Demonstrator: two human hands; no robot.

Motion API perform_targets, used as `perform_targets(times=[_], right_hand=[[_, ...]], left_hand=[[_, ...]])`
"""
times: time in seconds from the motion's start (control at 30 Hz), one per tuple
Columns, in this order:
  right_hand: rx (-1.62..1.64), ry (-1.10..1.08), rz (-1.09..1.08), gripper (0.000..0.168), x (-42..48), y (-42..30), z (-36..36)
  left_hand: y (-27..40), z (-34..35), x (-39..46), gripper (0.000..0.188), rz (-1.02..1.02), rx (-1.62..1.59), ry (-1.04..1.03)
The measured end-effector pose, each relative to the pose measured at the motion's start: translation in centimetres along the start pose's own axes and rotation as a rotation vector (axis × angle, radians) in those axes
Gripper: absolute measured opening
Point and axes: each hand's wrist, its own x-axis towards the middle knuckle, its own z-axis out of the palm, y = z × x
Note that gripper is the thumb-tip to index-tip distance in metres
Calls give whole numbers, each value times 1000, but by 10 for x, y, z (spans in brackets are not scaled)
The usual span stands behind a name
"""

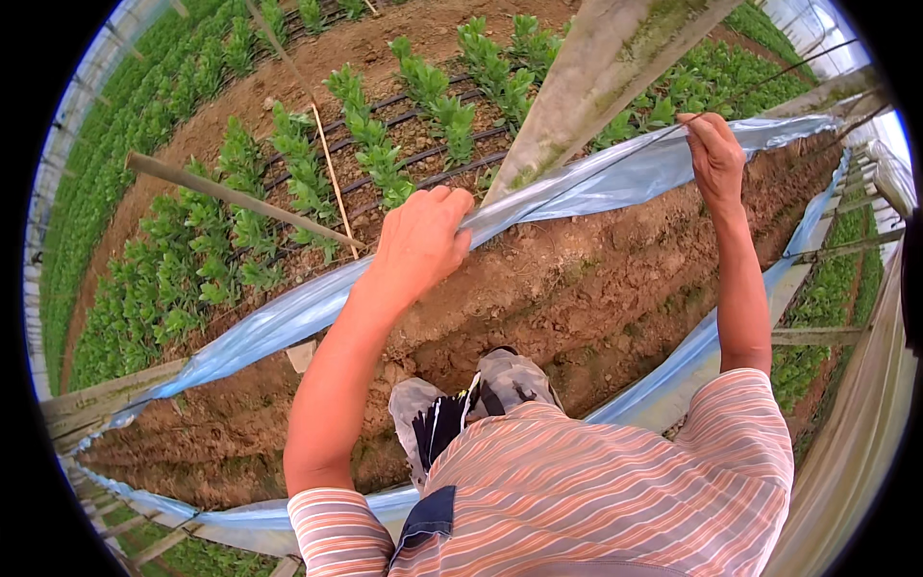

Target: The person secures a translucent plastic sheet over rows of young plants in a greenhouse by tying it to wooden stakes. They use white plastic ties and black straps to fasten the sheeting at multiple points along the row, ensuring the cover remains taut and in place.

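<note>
A long strip of translucent bluish plastic film (613,187) stretches across in front of me, bunched lengthwise. My left hand (429,227) is closed over the film beside a concrete post (577,94), its fingertips partly hidden. Farther right and higher, my right hand (714,155) pinches a thin dark cord (634,148) between thumb and fingers. That cord runs along the film, past the post, and on toward the upper right. The film passes by the right hand; whether those fingers also grip it, I cannot tell.
Rows of leafy green plants (368,130) with black drip lines (433,151) grow beyond the film. A wooden pole (238,195) leans at the left, near a thin stick (332,173). Below me lies a bare soil trench (577,288); another film strip (692,353) runs behind me.
</note>
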Motion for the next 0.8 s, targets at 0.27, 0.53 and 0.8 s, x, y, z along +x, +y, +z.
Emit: perform_targets(times=[0.27, 0.53, 0.8], right_hand=[[-237, 162, 70, 13, -8, -34, -31], [297, 533, 1079, 29, -56, -111, 14], [598, -319, 1715, 13, -338, -254, 79]], left_hand=[[-7, -31, -6, 16, 13, -113, -18], [26, -81, 6, 18, 233, 50, 11], [-25, -37, 0, 12, 135, 78, -7]])
